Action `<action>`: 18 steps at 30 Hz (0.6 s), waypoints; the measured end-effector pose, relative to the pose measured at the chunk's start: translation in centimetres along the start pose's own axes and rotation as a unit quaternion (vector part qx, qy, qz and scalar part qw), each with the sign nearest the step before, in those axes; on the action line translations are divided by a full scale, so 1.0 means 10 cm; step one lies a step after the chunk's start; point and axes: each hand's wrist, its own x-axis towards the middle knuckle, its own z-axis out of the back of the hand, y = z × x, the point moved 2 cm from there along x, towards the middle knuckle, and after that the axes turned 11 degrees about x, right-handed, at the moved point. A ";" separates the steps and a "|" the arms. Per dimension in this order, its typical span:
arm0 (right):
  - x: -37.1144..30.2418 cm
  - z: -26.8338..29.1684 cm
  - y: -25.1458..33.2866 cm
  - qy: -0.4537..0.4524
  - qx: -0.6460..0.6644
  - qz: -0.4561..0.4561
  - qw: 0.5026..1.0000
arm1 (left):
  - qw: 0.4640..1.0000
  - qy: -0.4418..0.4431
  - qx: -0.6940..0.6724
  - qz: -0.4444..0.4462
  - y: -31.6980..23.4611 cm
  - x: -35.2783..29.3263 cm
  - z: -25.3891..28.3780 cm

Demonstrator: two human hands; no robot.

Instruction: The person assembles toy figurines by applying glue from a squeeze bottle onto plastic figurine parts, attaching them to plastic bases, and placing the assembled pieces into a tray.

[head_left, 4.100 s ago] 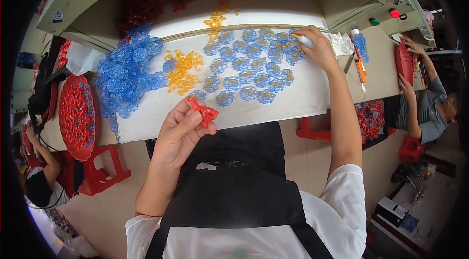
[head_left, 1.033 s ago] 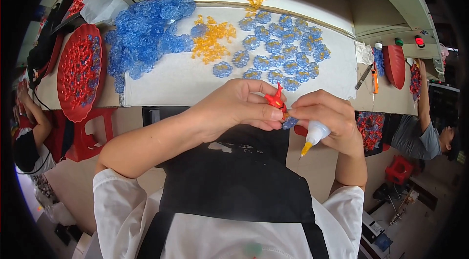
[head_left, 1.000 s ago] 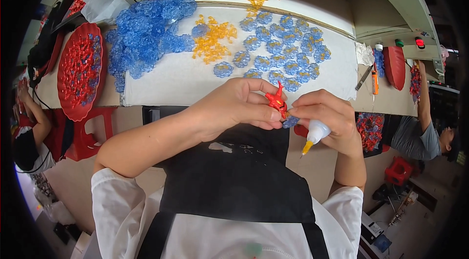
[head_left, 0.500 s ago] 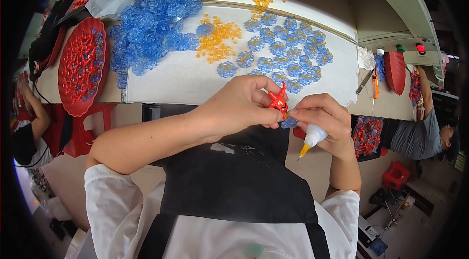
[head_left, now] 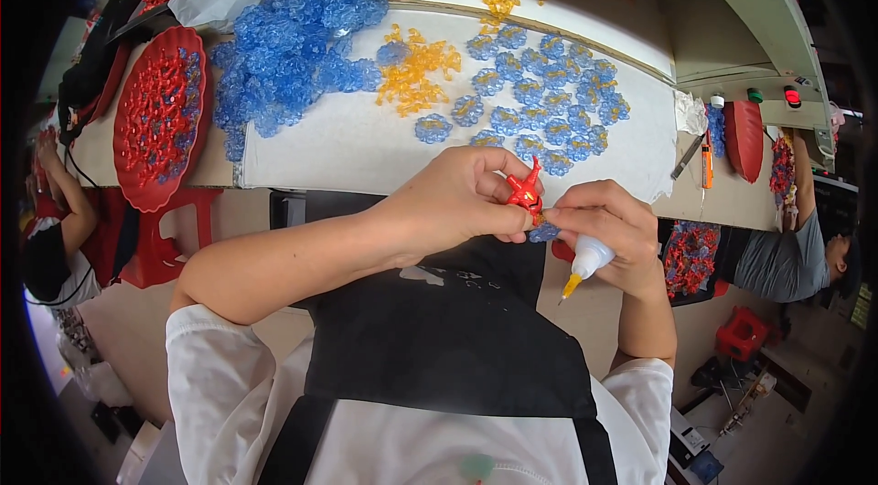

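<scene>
My left hand [head_left: 448, 197] is closed, thumb and fingers pinching a small glossy red plastic figure [head_left: 524, 194] with pointed horns. Against it, my right hand [head_left: 617, 224] pinches a clear blue flower-shaped piece [head_left: 545, 232] at the figure's lower side, partly hidden by fingertips. Tucked in that same right hand is a white squeeze bottle [head_left: 593, 254], its yellow needle tip pointing down and left. Beyond my hands, several blue pieces with amber bits on top [head_left: 529, 91] lie spread on a white sheet [head_left: 320, 156]. Loose amber pieces [head_left: 416, 73] sit to their left.
A heap of blue pieces [head_left: 293, 46] covers the bench's left. Beside it stands a red scalloped tray [head_left: 131, 133] of red and blue parts. An orange cutter [head_left: 707, 165] and a red leaf-shaped dish [head_left: 744, 142] lie right. People work on both sides.
The view has shifted slightly, so the bench appears a little to the right. Both hands keep the same grip, and the red figure looks slightly turned.
</scene>
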 end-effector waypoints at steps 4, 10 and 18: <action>0.02 -0.02 0.03 0.018 0.008 -0.007 1.000 | 1.000 -0.018 -0.016 -0.013 0.07 -0.08 0.05; 0.00 -0.18 0.05 0.046 0.011 -0.019 0.999 | 0.997 0.005 -0.046 -0.067 0.32 -0.02 0.04; 0.30 -0.55 0.06 0.008 -0.020 0.030 0.999 | 0.989 -0.073 -0.044 -0.125 0.46 -0.43 0.42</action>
